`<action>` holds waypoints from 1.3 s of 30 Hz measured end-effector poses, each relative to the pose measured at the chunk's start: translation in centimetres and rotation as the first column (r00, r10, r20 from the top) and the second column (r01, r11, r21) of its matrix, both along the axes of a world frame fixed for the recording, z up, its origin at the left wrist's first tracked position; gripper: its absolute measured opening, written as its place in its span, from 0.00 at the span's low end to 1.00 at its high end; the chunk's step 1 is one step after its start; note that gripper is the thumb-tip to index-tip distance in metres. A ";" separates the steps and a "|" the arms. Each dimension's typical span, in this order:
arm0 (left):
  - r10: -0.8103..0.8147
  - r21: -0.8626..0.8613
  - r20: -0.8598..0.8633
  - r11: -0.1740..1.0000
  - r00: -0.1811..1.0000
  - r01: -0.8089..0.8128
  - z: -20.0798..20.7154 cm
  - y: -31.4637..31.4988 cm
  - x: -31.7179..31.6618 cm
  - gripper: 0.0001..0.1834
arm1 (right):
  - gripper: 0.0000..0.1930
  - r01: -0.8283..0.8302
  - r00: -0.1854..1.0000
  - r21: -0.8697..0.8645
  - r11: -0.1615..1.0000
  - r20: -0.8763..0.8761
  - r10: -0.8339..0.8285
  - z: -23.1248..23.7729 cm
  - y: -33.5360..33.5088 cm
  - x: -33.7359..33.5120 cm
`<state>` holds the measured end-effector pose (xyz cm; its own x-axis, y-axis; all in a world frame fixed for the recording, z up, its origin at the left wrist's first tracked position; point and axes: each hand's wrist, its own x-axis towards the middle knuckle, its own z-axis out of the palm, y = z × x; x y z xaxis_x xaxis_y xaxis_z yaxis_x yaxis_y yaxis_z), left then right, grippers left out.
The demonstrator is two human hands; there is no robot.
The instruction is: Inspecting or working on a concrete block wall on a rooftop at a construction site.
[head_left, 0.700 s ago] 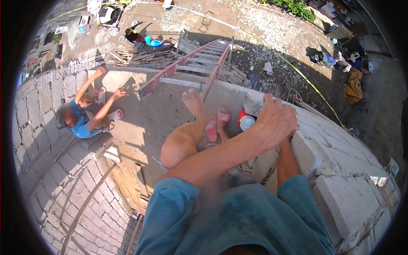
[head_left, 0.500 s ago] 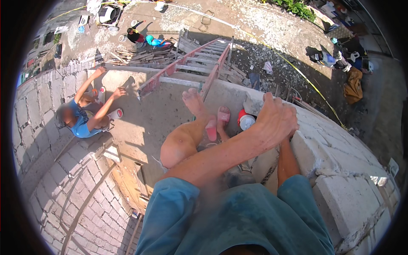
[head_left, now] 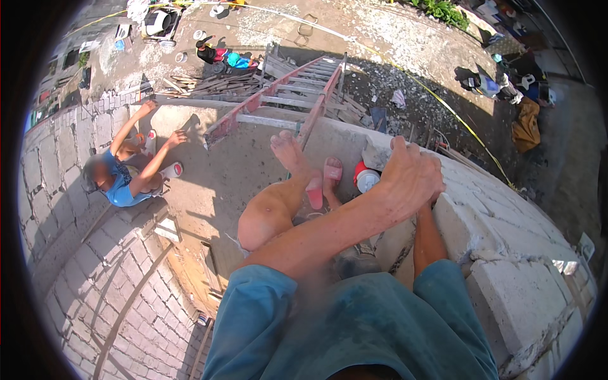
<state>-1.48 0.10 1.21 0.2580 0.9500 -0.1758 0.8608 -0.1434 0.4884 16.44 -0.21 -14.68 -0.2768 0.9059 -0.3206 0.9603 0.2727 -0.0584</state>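
Note:
My left arm reaches across my body to the right, and my left hand [head_left: 411, 174] is closed with curled fingers beside the block wall [head_left: 468, 202]. What lies inside those fingers, if anything, is hidden. My right forearm [head_left: 429, 237] rises behind it; my right hand is almost wholly covered by the left, so its fingers do not show. Close to the left wrist, a red container with a white lid [head_left: 367, 179] stands against a concrete lump [head_left: 376, 157]. My bare foot [head_left: 288, 152] and pink slippers [head_left: 333, 170] are on the concrete ledge.
A red and grey ladder [head_left: 285, 95] leans at the ledge's far edge, with the ground well below. Another person in blue [head_left: 120, 177] sits at the left, arms outstretched. Wood planks [head_left: 209, 85] lie below. A large loose-looking block [head_left: 522, 304] is at my right.
My hands and arms stay nearly still. On the ground below, the distant people have shifted slightly. The seated person at the left has barely moved.

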 end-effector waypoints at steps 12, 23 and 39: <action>0.026 -0.024 0.030 0.999 0.999 -0.025 -0.1 0.1 0.2 0.09 | 0.20 0.004 0.999 -0.020 1.000 0.033 -0.004 -0.1 -0.1 0.2; 0.000 -0.031 0.016 1.000 1.000 0.000 0.2 0.0 -0.1 0.10 | 0.21 0.004 0.998 -0.037 0.999 0.059 -0.002 0.0 0.0 0.0; 0.033 -0.022 0.034 0.999 0.999 -0.032 -0.2 -0.1 0.1 0.11 | 0.22 0.000 0.995 -0.068 0.998 0.095 0.006 0.1 0.1 -0.5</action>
<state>-1.39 -0.05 0.99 0.2332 0.9541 -0.1877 0.8473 -0.1047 0.5206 15.95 -0.14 -14.55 -0.2446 0.8804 -0.4062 0.9616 0.2741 0.0152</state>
